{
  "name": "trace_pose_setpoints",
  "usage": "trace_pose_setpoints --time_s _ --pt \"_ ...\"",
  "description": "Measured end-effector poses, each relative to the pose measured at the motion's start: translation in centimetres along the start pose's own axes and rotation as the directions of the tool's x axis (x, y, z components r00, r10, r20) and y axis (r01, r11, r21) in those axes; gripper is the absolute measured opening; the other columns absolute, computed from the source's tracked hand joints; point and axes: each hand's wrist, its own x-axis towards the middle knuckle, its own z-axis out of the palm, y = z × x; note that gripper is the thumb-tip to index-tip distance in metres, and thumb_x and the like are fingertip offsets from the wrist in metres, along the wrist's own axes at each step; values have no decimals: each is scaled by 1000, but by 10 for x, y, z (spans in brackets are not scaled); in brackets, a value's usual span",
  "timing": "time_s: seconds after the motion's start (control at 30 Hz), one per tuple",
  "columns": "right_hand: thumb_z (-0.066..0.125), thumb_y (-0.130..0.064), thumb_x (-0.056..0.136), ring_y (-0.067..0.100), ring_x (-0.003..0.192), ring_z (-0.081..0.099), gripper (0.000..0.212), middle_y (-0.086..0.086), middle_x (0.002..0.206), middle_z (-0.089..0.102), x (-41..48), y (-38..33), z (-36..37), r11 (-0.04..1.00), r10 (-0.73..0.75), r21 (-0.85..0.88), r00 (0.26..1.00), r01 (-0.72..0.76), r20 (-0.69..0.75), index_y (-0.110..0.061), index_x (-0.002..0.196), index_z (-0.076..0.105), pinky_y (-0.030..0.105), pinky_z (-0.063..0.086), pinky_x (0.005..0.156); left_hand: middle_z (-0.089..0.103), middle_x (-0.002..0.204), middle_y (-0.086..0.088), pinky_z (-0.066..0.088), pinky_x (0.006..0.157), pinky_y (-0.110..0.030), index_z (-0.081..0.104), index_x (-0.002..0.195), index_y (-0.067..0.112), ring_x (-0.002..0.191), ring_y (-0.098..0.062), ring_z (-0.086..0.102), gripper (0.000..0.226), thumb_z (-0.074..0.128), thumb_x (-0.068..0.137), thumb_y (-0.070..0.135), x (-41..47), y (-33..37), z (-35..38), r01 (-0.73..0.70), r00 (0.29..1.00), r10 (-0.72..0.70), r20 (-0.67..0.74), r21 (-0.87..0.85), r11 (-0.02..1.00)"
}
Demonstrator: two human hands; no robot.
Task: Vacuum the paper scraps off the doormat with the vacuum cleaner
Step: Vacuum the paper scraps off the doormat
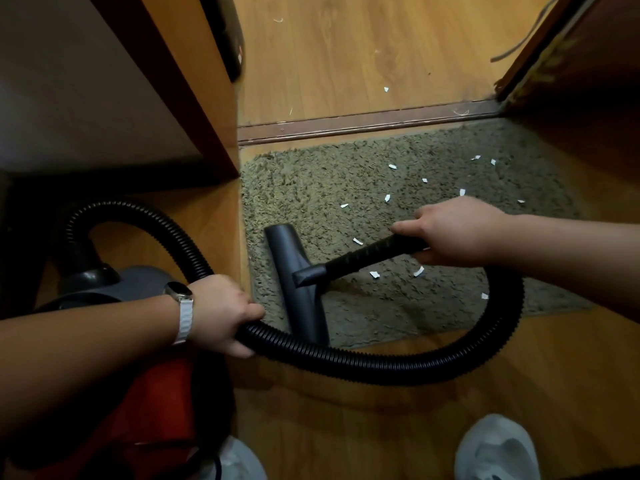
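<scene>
Two hands hold the hose line. The right hand (pixel 457 230) is clamped round the black handle tube (pixel 367 252), which slopes down to the grey floor nozzle (pixel 294 271) resting on the doormat (pixel 311 181), just ahead of the left hand (pixel 221 313). The left hand is curled round the ribbed hose (pixel 381 368), which loops beneath the right hand. White paper scraps (pixel 388 198) lie on the doormat around and beyond the right hand. The vacuum cleaner body (pixel 138 282) sits just beyond the left wrist.

Forearms (pixel 86 344) bare; smartwatch (pixel 178 292) w/ white strap on L wrist; white sneakers (pixel 497 446), both feet.
</scene>
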Motion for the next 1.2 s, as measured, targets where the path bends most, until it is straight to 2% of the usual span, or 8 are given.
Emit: trace_pose_setpoints --time_s 0.1,0.23,0.37,0.6,0.67,0.77,1.03,1.2 --pt "54 -52 92 19 80 59 43 -5 96 57 -6 18 -2 997 83 3 996 -83 -20 -38 132 47 29 47 58 57 53 6 51 41 -30 57 67 24 43 -21 58 46 53 66 70 2 -1 -1 10 1000 -10 -15 -14 1000" --pt "54 -52 90 21 83 63 42 -4 95 60 -7 28 -5 993 115 20 989 -113 -98 -37 130 50 31 52 63 56 52 7 49 40 -29 56 67 24 43 -19 57 45 54 67 69 4 -1 -4 17 999 -17 -35 -13 1000" --pt "53 -53 91 20 86 64 46 -4 102 61 -2 10 -12 1000 -13 2 997 13 -78 -39 134 45 32 54 65 55 53 7 48 39 -27 57 65 24 42 -19 56 45 52 66 68 4 0 -6 -13 999 13 -32 12 1000" --pt "48 -43 96 24 74 58 38 -1 94 52 4 -40 -12 978 -204 -41 977 206 59 -32 131 44 33 53 61 60 56 3 52 46 -33 58 69 23 49 -24 60 47 54 68 69 0 -1 1 -27 1000 28 15 -24 999" --pt "48 -42 97 23 69 52 34 -2 89 48 6 -45 -12 981 -187 -46 981 190 52 -32 129 46 32 50 58 60 56 4 51 46 -31 58 68 23 49 -23 60 47 53 67 70 0 -1 1 -34 999 34 16 -15 999" --pt "47 -42 97 24 75 58 35 -1 93 53 7 -43 -14 986 -156 -58 987 159 49 -32 131 47 32 49 59 59 55 5 51 46 -29 58 67 24 48 -21 60 45 54 66 69 1 0 -1 -39 999 39 8 -10 999" --pt "52 -46 94 19 74 52 35 -6 86 47 -1 -9 -19 1000 9 -23 999 -8 32 -37 128 47 31 52 61 56 52 7 49 40 -29 56 66 24 43 -20 57 45 50 66 69 4 0 -6 -26 999 27 -35 7 1000" --pt "52 -48 94 22 80 60 37 -4 87 53 -1 14 -18 993 115 -14 993 -116 -16 -38 129 47 28 43 55 56 52 6 50 40 -32 55 66 24 42 -21 56 45 52 67 69 6 -1 -4 15 999 -15 -40 -13 1000"
